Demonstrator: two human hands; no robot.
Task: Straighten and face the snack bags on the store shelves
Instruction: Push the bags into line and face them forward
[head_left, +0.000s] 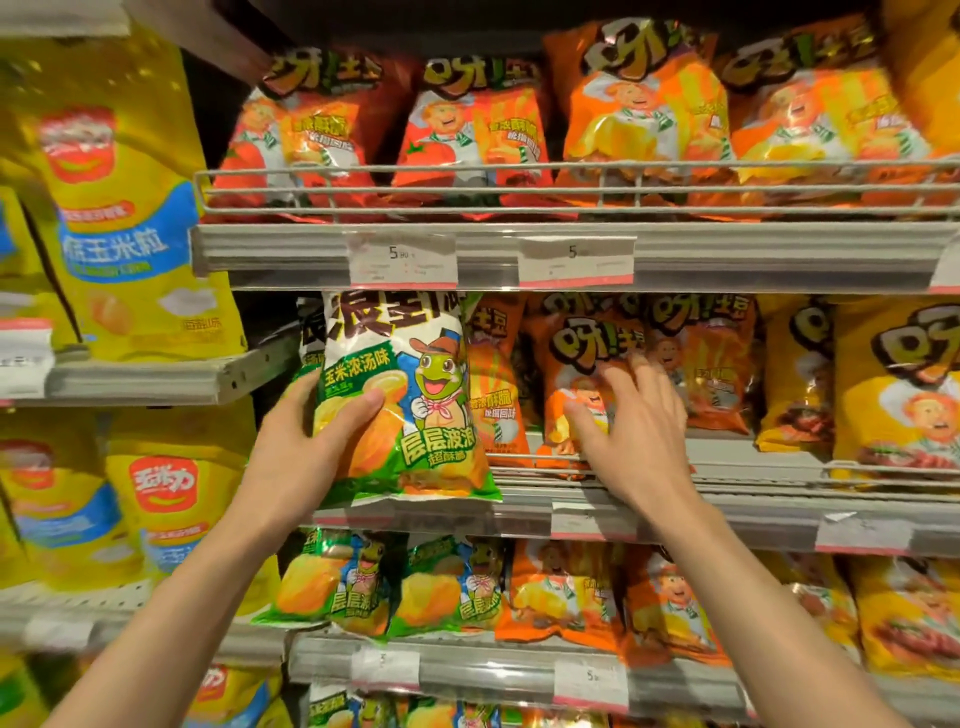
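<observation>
On the middle shelf (769, 512), at its left end, a person's left hand (306, 441) grips a green-and-white frog bag (400, 400), thumb curled across the front and fingers wrapped round its left edge out of sight. That bag stands upright, facing out, its bottom seam hanging just over the shelf's front lip, its top reaching up to the price tags (402, 260) on the shelf above. Just to its right, partly hidden behind it, stands an orange striped bag (491, 395). Further right, the right hand (631, 421) lies flat with fingers spread against the front of an orange chip bag (582, 364), pressing on it rather than pinching; this bag leans a little and sits behind the wire rail. Yellow bags (904, 384) stand at the far right of the same shelf. Above, a row of red and orange bags (467, 130) stands upright behind a wire guard (571, 187). Below, more frog bags (395, 587) and orange ones fill the lower shelf. Off to the left, a separate rack holds yellow corn snack bags (124, 234).
</observation>
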